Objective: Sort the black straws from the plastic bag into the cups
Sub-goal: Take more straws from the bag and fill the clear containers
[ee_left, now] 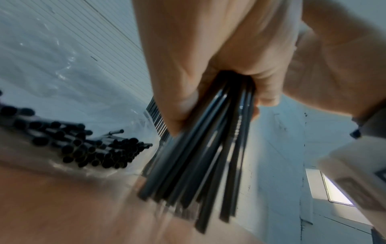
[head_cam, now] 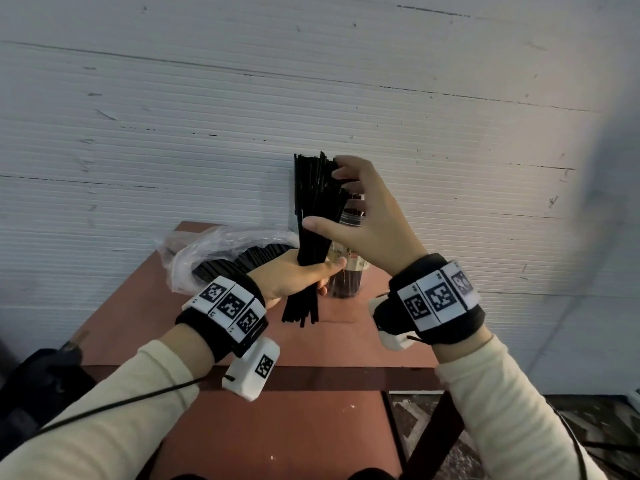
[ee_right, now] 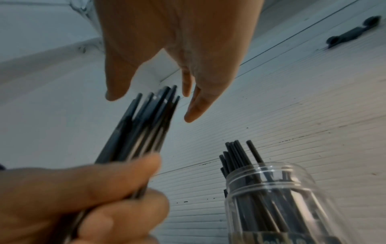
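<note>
Left hand (head_cam: pixel 294 277) grip clenched round thin black straws (head_cam: pixel 313 216), right hand (head_cam: pixel 367 216) released, fingers spread, clear ribbed cup (ee_right: pixel 277 201).

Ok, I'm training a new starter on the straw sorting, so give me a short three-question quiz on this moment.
1. True or false: the left hand grips a bundle of black straws.
2. The right hand is: A) gripping the cup, B) open at the bundle's upper ends, C) inside the bag.
3. Where do the unsorted straws lie?

Key: 1 true. 2 B. 3 In the plastic bag on the table, left of the clear cup, which already holds straws.
</note>
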Motion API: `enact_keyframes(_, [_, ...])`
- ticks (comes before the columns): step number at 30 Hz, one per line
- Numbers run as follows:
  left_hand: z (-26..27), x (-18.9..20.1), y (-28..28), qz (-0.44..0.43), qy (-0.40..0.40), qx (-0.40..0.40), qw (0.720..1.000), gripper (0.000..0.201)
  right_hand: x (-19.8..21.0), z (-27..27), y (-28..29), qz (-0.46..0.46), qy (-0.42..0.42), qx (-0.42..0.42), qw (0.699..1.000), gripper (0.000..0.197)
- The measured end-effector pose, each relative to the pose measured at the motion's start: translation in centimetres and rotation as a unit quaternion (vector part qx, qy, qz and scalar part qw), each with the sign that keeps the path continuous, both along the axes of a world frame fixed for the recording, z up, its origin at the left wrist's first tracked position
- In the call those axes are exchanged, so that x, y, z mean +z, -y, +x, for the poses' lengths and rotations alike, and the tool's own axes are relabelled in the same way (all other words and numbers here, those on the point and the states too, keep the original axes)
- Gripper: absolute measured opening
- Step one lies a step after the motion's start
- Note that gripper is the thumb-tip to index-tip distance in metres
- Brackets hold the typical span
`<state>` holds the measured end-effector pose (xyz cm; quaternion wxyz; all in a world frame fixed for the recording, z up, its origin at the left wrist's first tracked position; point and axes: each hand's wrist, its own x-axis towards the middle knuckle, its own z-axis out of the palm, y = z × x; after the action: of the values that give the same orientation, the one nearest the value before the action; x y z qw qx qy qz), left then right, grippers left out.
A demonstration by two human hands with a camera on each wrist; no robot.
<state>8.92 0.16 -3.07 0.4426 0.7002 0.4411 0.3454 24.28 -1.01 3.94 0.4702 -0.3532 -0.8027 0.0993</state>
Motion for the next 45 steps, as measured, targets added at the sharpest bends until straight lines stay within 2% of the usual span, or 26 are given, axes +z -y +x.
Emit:
enact_keyframes(2, [0.0, 1.5, 1.0, 0.024, -0.032, -0.051, 0.998, 0.041, 0.1, 0.6, 0.5, -0.028, -0.022, 0.004, 0.999, 0.083])
enact_keyframes(3, [0.2, 2.3, 1.5, 0.038, -0.054, -0.081, 0.995, 0.032, 0.1, 0.8, 0.7, -0.051, -0.008, 0.014, 0.999, 0.081])
enact_keyframes(4, [0.4, 2.9, 2.0, 0.041, -0.074, -0.111, 0.990, 0.026, 0.1, 0.9, 0.8, -0.082, 0.014, 0.035, 0.996, 0.074])
enact_keyframes(7, [0.9, 3.4, 2.6, 0.031, -0.094, -0.169, 0.981, 0.027, -0.4, 1.1, 1.4, -0.166, 0.081, 0.106, 0.977, 0.038])
enact_keyframes(9, [1.2, 2.9, 2.4, 0.043, -0.077, -0.166, 0.982, 0.023, -1.0, 1.1, 1.3, -0.152, 0.086, 0.097, 0.980, 0.019])
enact_keyframes(11, [1.8, 2.5, 2.1, 0.033, -0.042, -0.143, 0.988, 0.016, -1.0, 1.4, 0.7, -0.133, 0.049, 0.085, 0.986, 0.016])
enact_keyframes(13, [2.4, 2.5, 1.6, 0.028, -0.011, -0.101, 0.994, 0.035, -0.3, 1.9, 0.1, -0.126, -0.005, 0.084, 0.988, 0.015])
enact_keyframes(15, [2.9, 2.7, 0.8, 0.081, 0.006, -0.008, 0.997, 0.064, 1.0, 3.0, -0.9, -0.108, -0.076, 0.069, 0.989, 0.013])
enact_keyframes(18, [3.5, 2.7, -1.0, 0.174, 0.062, 0.122, 0.975, 0.091, 3.6, 4.7, -2.3, -0.075, -0.191, 0.024, 0.978, 0.007])
enact_keyframes(20, [4.1, 2.5, -2.7, 0.184, 0.083, 0.148, 0.968, 0.111, 5.1, 5.7, -3.2, -0.067, -0.237, -0.010, 0.969, 0.010])
enact_keyframes(23, [4.6, 2.5, -5.2, 0.120, 0.069, 0.122, 0.983, 0.127, 6.3, 6.5, -4.8, -0.078, -0.265, -0.038, 0.960, 0.017])
enact_keyframes(25, [4.5, 2.4, -6.5, 0.088, 0.046, 0.091, 0.991, 0.122, 6.7, 6.6, -5.9, -0.086, -0.270, -0.050, 0.958, 0.018])
enact_keyframes(29, [3.8, 2.0, -7.8, 0.075, 0.007, 0.071, 0.995, 0.093, 7.2, 7.0, -7.8, -0.102, -0.258, -0.075, 0.958, 0.015])
enact_keyframes(34, [3.5, 1.7, -8.2, 0.067, 0.016, 0.063, 0.996, 0.093, 7.9, 6.9, -9.3, -0.116, -0.245, -0.116, 0.956, 0.020])
enact_keyframes(38, [3.5, 1.5, -8.3, 0.063, 0.027, 0.058, 0.996, 0.087, 8.8, 6.7, -9.9, -0.121, -0.231, -0.118, 0.958, 0.031])
enact_keyframes(45, [3.6, 1.6, -8.3, 0.065, 0.029, 0.049, 0.996, 0.084, 9.3, 6.0, -10.4, -0.111, -0.224, -0.118, 0.961, 0.036])
